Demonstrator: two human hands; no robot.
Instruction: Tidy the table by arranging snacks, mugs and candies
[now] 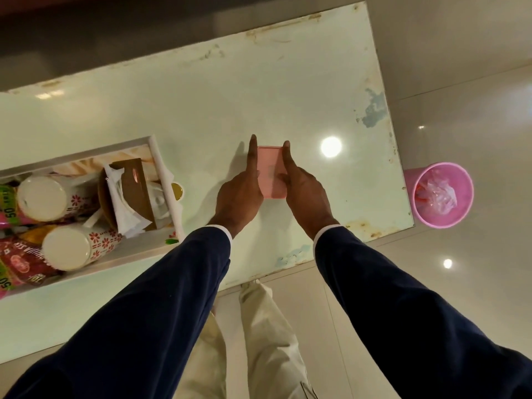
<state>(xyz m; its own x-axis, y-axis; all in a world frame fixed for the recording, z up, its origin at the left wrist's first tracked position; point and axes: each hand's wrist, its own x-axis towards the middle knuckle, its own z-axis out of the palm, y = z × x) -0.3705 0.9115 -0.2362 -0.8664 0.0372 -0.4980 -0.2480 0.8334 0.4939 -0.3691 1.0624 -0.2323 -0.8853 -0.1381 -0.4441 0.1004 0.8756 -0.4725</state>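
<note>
Sleeves, 2, dark, nearest. Left hand [240, 194] and right hand [305, 194]: fingers [252, 156] extended flat against either side of 1 pink rectangular item [271, 172], mid-counter [201, 110]; pressed, not curled round. Tray [161, 168], left: 2 mugs [43, 198], snack packets [20, 260], tissue box [135, 188]. Pink bin [443, 194] beyond right edge. Risk: side-pressure only; item may slip on glossy surface if lifted.
</note>
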